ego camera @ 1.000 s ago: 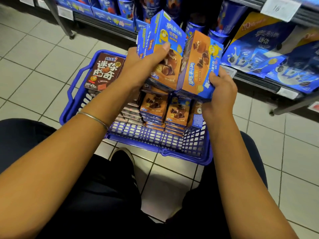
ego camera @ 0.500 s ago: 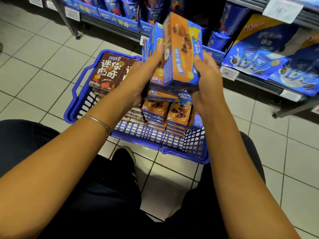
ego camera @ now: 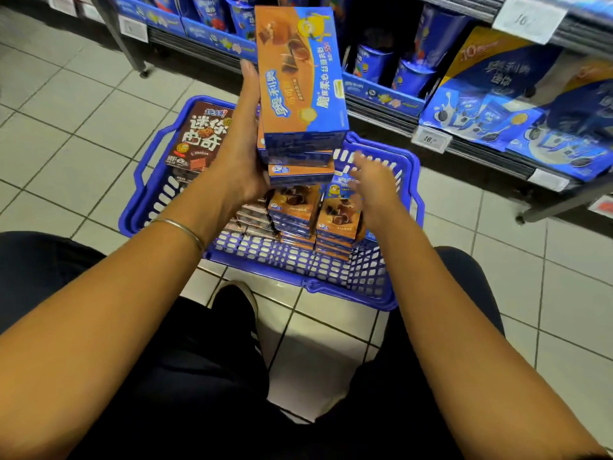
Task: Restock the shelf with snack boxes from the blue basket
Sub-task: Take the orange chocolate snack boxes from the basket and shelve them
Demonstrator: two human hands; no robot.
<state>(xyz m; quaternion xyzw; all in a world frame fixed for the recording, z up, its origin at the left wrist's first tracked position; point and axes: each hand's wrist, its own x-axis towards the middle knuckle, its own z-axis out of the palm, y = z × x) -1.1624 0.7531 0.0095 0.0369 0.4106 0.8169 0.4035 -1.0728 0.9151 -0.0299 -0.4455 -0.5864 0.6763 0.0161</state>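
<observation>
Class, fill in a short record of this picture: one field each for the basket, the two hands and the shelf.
Blue basket: on the tiled floor, holding stacked orange boxes and brown boxes
Left hand: holds a stack of orange-and-blue snack boxes raised above the basket
Right hand: open, blurred, empty, over the basket's boxes
Shelf: behind the basket, stocked with blue packs

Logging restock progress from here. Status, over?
Left hand grips stack of snack boxes above blue basket. Right hand open, blurred, over basket's remaining boxes. Nothing seen between stack and shelf.
</observation>
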